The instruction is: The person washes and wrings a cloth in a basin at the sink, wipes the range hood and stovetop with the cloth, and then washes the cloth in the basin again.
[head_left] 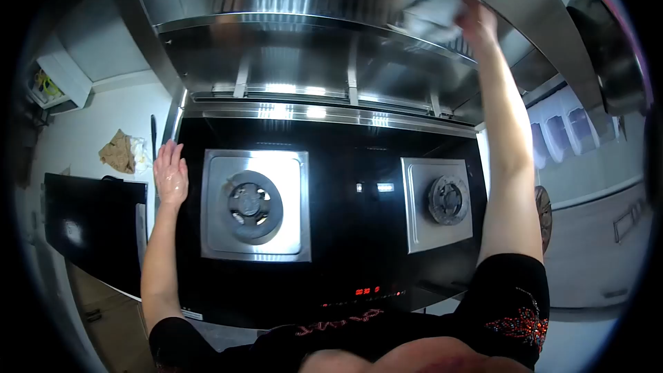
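Note:
My left hand (170, 174) lies flat at the left edge of the black glass cooktop (345, 235), its fingers stretched out and holding nothing. My right arm reaches up to the stainless steel range hood (290, 48). There my right hand (478, 22), smeared by motion, is closed on a whitish cloth (431, 17) at the hood's upper right part. The cloth's outline is blurred. Below are the left burner (252, 204) and the right burner (449, 200), each on a square metal plate. Red digits glow on the cooktop's front panel (366, 292).
On the white counter (83, 135) at left lie a crumpled brown cloth (119, 152), a white crumpled piece (141, 155) and a black flat panel (97, 224). A dark thin handle (153, 135) stands near my left fingers. Dark pans (601, 48) hang at the upper right.

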Available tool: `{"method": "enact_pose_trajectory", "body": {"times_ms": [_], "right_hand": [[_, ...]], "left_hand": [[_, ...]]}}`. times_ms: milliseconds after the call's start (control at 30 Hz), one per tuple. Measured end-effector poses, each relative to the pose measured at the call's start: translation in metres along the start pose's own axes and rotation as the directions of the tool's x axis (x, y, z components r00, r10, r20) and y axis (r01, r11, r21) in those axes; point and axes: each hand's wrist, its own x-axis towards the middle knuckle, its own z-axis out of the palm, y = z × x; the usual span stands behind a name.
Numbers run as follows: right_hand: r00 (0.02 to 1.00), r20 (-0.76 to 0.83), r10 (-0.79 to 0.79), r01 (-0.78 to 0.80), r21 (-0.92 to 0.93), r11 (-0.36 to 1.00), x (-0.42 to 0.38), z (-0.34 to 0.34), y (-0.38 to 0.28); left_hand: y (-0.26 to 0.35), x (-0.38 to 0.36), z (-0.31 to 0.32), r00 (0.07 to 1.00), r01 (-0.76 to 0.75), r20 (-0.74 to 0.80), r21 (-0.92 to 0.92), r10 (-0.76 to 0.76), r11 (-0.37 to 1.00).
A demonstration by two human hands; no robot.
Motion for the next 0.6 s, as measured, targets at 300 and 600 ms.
{"method": "enact_pose_trajectory", "body": {"times_ms": [300,600], "right_hand": [[0.881,0.12,-0.458,0.206,-0.968,0.143,0.079,-0.228,0.0],[0.967,0.139,-0.215,0.256,-0.555,0.791,0.007,-0.006,0.016]], "left_hand": [[0.012,0.002,-0.006,1.0,-0.005,0.003,0.045,0.005,0.999],[0.004,0.001,0.002,1.0,0.017,-0.019,0.017,-0.017,1.0]]}}
